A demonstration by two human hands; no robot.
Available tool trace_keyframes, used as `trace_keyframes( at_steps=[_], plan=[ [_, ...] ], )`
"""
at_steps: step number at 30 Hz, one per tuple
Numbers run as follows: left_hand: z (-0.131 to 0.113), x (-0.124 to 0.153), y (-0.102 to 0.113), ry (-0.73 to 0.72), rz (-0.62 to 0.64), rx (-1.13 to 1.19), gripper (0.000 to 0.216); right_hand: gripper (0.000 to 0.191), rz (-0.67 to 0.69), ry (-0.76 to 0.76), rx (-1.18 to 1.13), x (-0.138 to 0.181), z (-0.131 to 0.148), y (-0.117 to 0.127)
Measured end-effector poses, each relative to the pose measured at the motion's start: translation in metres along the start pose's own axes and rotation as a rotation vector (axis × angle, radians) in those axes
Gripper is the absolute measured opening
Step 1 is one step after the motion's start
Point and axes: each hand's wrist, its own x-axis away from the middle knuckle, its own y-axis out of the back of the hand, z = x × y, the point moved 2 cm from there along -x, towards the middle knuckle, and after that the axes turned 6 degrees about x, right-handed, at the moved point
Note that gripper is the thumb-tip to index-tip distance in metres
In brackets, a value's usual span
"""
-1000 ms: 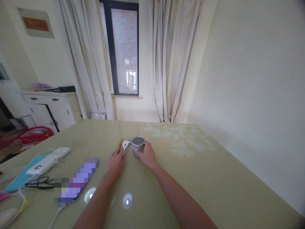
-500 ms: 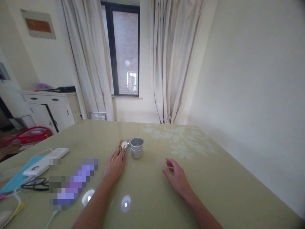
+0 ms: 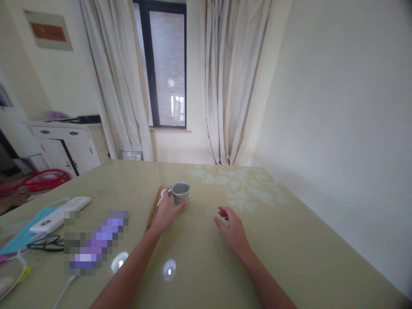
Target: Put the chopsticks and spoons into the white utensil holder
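A small metal cup (image 3: 180,193) stands upright on the yellow-green table (image 3: 289,240). My left hand (image 3: 167,211) is curled against the cup's left side, with the thumb at its base and the fingers behind it. Just left of that hand lies a pair of wooden chopsticks (image 3: 153,207). A bit of a white spoon (image 3: 162,193) shows between the chopsticks and the cup. To the right of the cup and apart from it, my right hand (image 3: 232,228) rests low over the table, fingers loosely spread and holding nothing.
On the table's left side lie a blurred-out flat item (image 3: 95,240), a white power bank (image 3: 59,213), black glasses (image 3: 45,243), a blue mask (image 3: 19,234) and white cables (image 3: 66,285). A wall runs along the right edge; a white cabinet (image 3: 69,146) stands at the far left.
My right hand let go of the cup and drew back to the right. My left hand moved from lying flat on the chopsticks and spoon over to the cup, uncovering the chopsticks.
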Motion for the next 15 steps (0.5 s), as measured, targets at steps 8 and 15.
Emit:
trace_keyframes(
  at_steps=[8, 15],
  plan=[
    [-0.035, 0.017, -0.038, 0.042, 0.24, 0.117, 0.056, 0.068, 0.081, -0.152, -0.108, -0.012, -0.012, 0.008],
    [-0.08, 0.084, -0.094, -0.069, 0.517, 0.45, 0.061, 0.079, 0.221, -0.107, -0.228, -0.015, 0.004, 0.032]
  ],
)
